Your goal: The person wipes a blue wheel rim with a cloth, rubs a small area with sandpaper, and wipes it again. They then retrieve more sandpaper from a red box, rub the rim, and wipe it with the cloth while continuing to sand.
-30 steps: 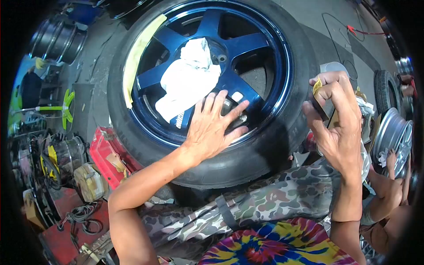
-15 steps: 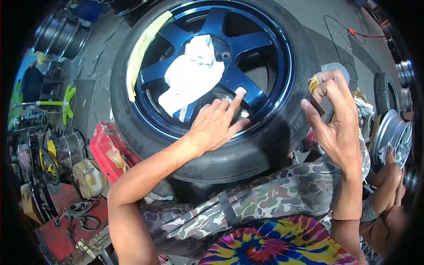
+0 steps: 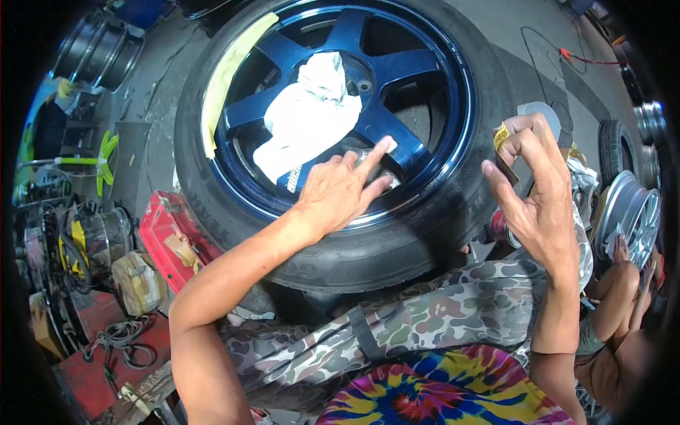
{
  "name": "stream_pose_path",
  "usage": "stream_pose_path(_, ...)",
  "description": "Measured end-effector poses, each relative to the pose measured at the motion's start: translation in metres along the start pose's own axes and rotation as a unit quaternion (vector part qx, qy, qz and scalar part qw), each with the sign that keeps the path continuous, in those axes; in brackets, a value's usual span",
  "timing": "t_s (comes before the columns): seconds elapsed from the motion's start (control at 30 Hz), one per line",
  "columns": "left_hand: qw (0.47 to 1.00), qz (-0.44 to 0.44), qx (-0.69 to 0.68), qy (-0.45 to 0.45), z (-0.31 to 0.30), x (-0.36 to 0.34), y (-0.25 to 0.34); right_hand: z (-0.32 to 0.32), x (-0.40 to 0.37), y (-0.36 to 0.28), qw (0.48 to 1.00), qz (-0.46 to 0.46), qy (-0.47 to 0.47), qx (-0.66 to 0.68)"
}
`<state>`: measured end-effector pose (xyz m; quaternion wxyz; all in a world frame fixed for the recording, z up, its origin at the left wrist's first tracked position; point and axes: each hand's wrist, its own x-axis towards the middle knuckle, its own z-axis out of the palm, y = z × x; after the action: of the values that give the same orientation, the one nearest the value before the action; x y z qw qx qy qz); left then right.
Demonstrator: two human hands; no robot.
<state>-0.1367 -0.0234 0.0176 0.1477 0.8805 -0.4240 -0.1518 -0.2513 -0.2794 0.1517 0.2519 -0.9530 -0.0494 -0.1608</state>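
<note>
A tire (image 3: 453,234) with a glossy dark-blue spoked wheel (image 3: 393,131) lies flat before me. My left hand (image 3: 333,191) rests over the wheel's near side with fingers apart, its index fingertip on a blue spoke; the tip looks whitish. Left of that hand, a crumpled white cloth (image 3: 308,117) covers the hub and part of the spokes. A yellow strip (image 3: 230,81) runs along the rim's left edge. My right hand (image 3: 538,205) is raised over the tire's right side, thumb and fingers pinching a small dark folded piece with a yellow label (image 3: 504,152).
A red case (image 3: 170,230) stands against the tire's left side. Coiled cable (image 3: 124,340) lies on a red surface at lower left. To the right are a can (image 3: 499,227), a silver wheel (image 3: 627,219) touched by another person's hand (image 3: 620,251), and a tire (image 3: 618,152).
My left hand has slid slightly, its index fingertip a little farther up the spoke. My right hand keeps its pinch almost in place. The other person's hands by the silver wheel have shifted.
</note>
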Motion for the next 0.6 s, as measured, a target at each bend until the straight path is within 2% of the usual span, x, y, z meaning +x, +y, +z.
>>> stream_pose_path(0.1,0.999,-0.045,-0.009,-0.001,0.000,0.005,-0.005,-0.001,0.000,-0.001,1.000,0.008,-0.006,-0.001)
stream_pose_path(0.17,0.999,-0.045,-0.006,-0.016,0.003,0.006,-0.002,-0.001,0.000,-0.001,1.000,0.007,-0.008,-0.002)
stream_pose_path(0.23,0.999,-0.023,-0.037,0.025,0.014,0.005,0.000,-0.001,0.001,-0.002,1.000,0.005,-0.011,-0.003)
stream_pose_path(0.37,0.998,0.019,-0.053,0.023,0.015,0.003,0.006,-0.004,0.003,-0.005,1.000,0.001,-0.008,-0.005)
stream_pose_path(0.43,0.994,0.074,-0.085,-0.013,0.008,-0.001,0.010,-0.007,0.002,-0.005,1.000,0.003,-0.004,-0.008)
stream_pose_path(0.5,0.992,0.077,-0.092,-0.025,0.007,-0.004,0.015,-0.010,0.000,-0.002,1.000,-0.013,0.002,-0.020)
stream_pose_path(0.57,0.963,0.114,-0.209,0.125,0.023,-0.007,0.010,-0.022,-0.003,0.002,1.000,-0.005,-0.006,-0.028)
stream_pose_path(0.6,0.947,-0.047,-0.311,0.071,0.010,-0.009,0.019,-0.029,-0.004,0.007,0.999,0.003,-0.016,-0.037)
